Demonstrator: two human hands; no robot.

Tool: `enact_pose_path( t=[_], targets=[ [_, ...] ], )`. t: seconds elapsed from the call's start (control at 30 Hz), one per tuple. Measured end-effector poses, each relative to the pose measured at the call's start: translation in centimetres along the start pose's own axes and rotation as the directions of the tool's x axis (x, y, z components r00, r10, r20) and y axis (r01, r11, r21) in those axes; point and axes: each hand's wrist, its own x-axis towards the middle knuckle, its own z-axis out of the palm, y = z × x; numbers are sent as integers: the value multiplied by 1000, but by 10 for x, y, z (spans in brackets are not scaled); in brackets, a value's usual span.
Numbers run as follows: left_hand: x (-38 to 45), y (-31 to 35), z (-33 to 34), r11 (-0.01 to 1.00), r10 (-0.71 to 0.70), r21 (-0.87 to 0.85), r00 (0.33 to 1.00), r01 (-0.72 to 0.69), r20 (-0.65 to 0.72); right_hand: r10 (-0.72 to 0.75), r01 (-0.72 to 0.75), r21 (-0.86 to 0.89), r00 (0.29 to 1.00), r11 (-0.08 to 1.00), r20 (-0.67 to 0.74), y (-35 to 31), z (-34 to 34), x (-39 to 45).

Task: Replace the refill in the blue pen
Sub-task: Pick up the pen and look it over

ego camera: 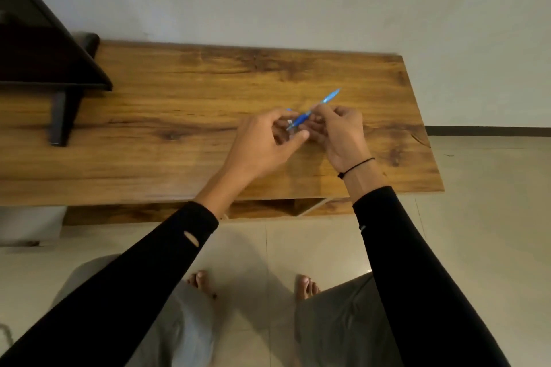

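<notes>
The blue pen is held just above the wooden table, slanting up to the right, its light blue end poking out past my fingers. My right hand grips its middle. My left hand pinches the lower end, where a small clear part shows between the fingers. A tiny blue bit peeks out above my left fingers. Whether a refill is out of the pen is hidden by my hands.
A dark monitor on a stand occupies the table's left end. A white wall runs behind the table. The table's right edge lies close to my right hand. Tiled floor and my bare feet are below.
</notes>
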Motion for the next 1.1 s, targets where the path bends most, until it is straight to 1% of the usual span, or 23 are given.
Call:
enact_pose_path(
  t=[0.03,0.1,0.17,0.27,0.37,0.47,0.57,0.67,0.73,0.83,0.9,0.93,1.0,1.03,1.07,1.1],
  targets=[
    [3,2,-2,1000,2,13,1000,-2,-30,-17,16,68,1000,998,14,-3,1,-3],
    [4,2,-8,1000,-13,-9,996,12,-85,-50,46,116,998,992,34,-5,4,-10],
    [-4,3,-17,999,17,-35,997,-20,-81,-73,68,95,996,993,49,-4,7,-20],
    [-11,3,-23,999,44,-24,999,-44,-21,-104,103,25,993,994,63,1,9,-33],
    [-8,1,-26,996,90,-19,995,-91,-39,-121,125,-33,985,992,123,1,13,-38],
    [-3,-5,-32,996,90,-20,995,-90,-34,-124,132,-38,977,991,174,-3,14,-36],
    [7,-13,-39,998,52,-24,998,-53,-37,-163,156,66,978,986,129,-12,4,-25],
    [12,-14,-40,997,32,74,999,-30,-27,-232,228,49,968,972,93,-17,-8,-12],
    [15,-13,-39,986,58,156,998,-53,-30,-258,260,-22,964,965,70,-13,-11,-5],
    [20,-11,-34,979,58,197,998,-49,-38,-349,343,-202,937,918,6,-11,-12,2],
    [23,-12,-32,976,36,217,998,-25,-48,-427,393,-277,901,877,-74,-15,-15,5],
    [24,-12,-32,977,18,213,998,-6,-57,-476,419,-328,872,847,-116,-18,-18,8],
    [26,-15,-37,989,-21,145,996,33,-84,-591,462,-492,794,738,-142,-22,-26,14],
    [27,-17,-40,993,-34,108,994,45,-102,-632,465,-580,766,668,-113,-21,-30,17],
    [27,-17,-42,994,-43,90,992,54,-122,-648,456,-657,759,600,-65,-18,-33,21],
    [28,-17,-44,994,-45,89,989,58,-140,-639,443,-716,769,540,-6,-14,-34,23]
  ],
)
